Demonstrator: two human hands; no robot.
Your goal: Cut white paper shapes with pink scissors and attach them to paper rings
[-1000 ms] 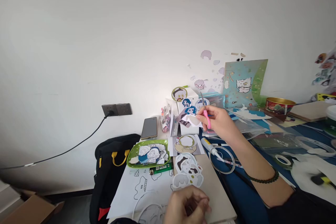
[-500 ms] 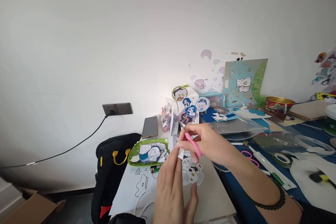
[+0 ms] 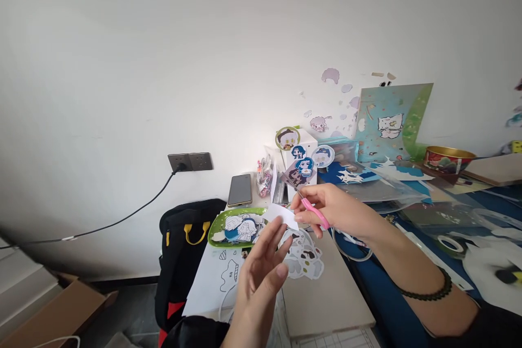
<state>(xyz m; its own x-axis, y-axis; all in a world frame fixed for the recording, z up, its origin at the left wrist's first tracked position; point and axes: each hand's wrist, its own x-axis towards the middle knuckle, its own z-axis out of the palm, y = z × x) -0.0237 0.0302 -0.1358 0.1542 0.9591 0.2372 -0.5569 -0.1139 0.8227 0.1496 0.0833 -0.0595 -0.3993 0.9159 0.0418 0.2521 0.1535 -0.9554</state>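
My right hand (image 3: 326, 209) is closed around pink-handled scissors (image 3: 315, 213), whose blades point up and to the left. Between its thumb and fingertips it also pinches a small white piece of paper (image 3: 281, 214). My left hand (image 3: 263, 272) is open with its fingers apart, palm turned partly toward me, a fingertip at the paper's lower edge; whether it touches I cannot tell. Below the paper lie several cut-out pieces (image 3: 304, 261) on a pale board (image 3: 330, 307). Left of them, a green tray (image 3: 214, 228) holds cut-out paper figures (image 3: 243, 228).
A phone (image 3: 240, 189) lies behind the tray. A white box (image 3: 310, 144) with round character stickers stands at the back, beside plastic bags (image 3: 391, 190) and a red and gold bowl (image 3: 447, 160). At left are a black bag (image 3: 179, 261) and a plugged-in cable (image 3: 147, 204).
My left hand has drawn back and opened, turning its palm up. The white paper now shows fully in my right hand. The view has shifted slightly left.
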